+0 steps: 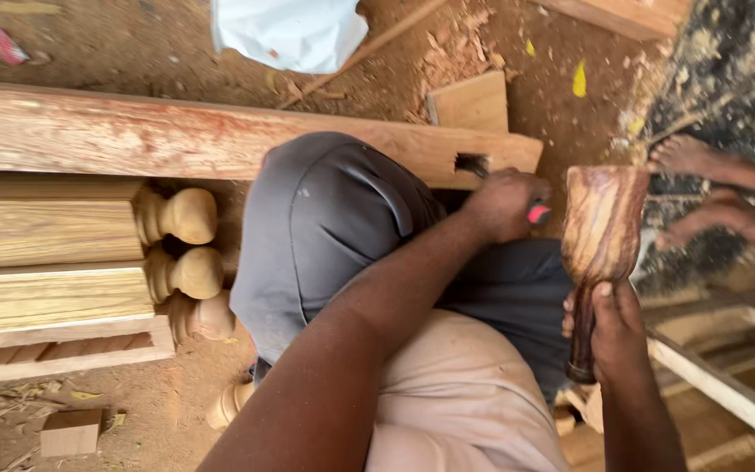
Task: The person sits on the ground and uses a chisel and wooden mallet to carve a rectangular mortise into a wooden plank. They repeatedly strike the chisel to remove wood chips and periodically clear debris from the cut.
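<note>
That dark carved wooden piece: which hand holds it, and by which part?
The right hand grips the carved wooden piece by its narrow lower stem; the left hand holds a brush.

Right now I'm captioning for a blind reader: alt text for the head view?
Seen from above, a seated person's left hand grips a brush while the right hand holds a dark, glossy turned leg upright. Pale turned legs and a plank lie on the sawdust floor at left.
</note>
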